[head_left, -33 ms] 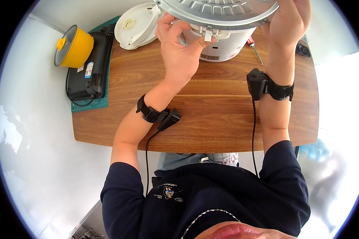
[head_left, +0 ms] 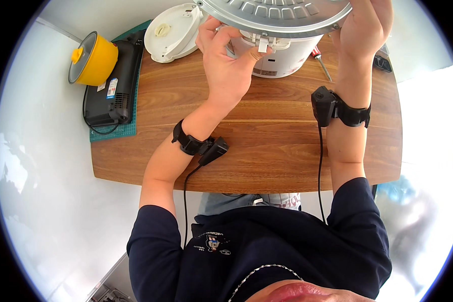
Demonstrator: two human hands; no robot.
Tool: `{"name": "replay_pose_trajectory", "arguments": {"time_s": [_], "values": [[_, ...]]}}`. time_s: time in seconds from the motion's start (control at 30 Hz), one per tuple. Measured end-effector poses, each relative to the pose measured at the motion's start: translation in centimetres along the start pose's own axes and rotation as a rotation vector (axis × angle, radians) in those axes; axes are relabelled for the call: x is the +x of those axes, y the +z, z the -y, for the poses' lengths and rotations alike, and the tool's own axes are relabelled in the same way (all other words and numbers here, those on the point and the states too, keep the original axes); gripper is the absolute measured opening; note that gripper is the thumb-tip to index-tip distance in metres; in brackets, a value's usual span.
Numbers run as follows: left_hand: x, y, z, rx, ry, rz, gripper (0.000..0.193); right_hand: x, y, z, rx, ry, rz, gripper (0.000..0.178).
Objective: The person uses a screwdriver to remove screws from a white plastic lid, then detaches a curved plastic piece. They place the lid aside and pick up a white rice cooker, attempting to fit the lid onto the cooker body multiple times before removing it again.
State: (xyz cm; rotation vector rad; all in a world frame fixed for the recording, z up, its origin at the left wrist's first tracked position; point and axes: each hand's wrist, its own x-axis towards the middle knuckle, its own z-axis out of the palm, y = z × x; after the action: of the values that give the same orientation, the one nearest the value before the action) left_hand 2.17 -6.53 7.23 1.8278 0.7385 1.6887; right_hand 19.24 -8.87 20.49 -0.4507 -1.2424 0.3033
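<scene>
A white rice cooker (head_left: 292, 60) stands at the far edge of the table, cut off by the top of the view. Its round metal lid plate (head_left: 282, 14) is tilted up over the body. My left hand (head_left: 226, 65) is closed at the near side, thumb against a small white latch tab (head_left: 263, 44) and bent fingers just under the plate's rim. My right hand (head_left: 365, 30) is at the plate's right edge; its fingers are hidden or run out of view. A white plastic cover (head_left: 158, 43) lies left of the cooker.
A red-handled screwdriver (head_left: 323, 64) lies between the cooker and my right forearm. At left, a yellow pot (head_left: 98, 63) sits on a black appliance (head_left: 103, 105) over a green mat (head_left: 128, 130). A small black object (head_left: 382, 63) lies far right. Cables (head_left: 320, 171) hang from both wrist devices.
</scene>
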Motion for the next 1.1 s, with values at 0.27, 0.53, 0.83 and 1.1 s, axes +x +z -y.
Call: {"name": "replay_pose_trajectory", "arguments": {"time_s": [0.27, 0.53, 0.83, 1.1], "values": [[-0.1, -0.1, -0.3, 0.078, -0.013, 0.001, 0.041, 0.1, -0.5, -0.4, 0.034, -0.05, 0.04, 0.05], [-0.2, 0.4, -1.1, 0.127, -0.005, -0.039, 0.034, 0.0, -0.3, 0.3, -0.105, -0.078, 0.013, 0.05], [-0.2, 0.5, -0.7, 0.19, 0.068, -0.039, 0.038, 0.2, -0.3, -0.1, -0.019, -0.006, -0.023, 0.049], [-0.1, 0.5, 0.3, 0.24, 0.188, -0.063, 0.04, 0.4, -0.5, 0.0, 0.099, 0.17, -0.002, 0.046]]}}
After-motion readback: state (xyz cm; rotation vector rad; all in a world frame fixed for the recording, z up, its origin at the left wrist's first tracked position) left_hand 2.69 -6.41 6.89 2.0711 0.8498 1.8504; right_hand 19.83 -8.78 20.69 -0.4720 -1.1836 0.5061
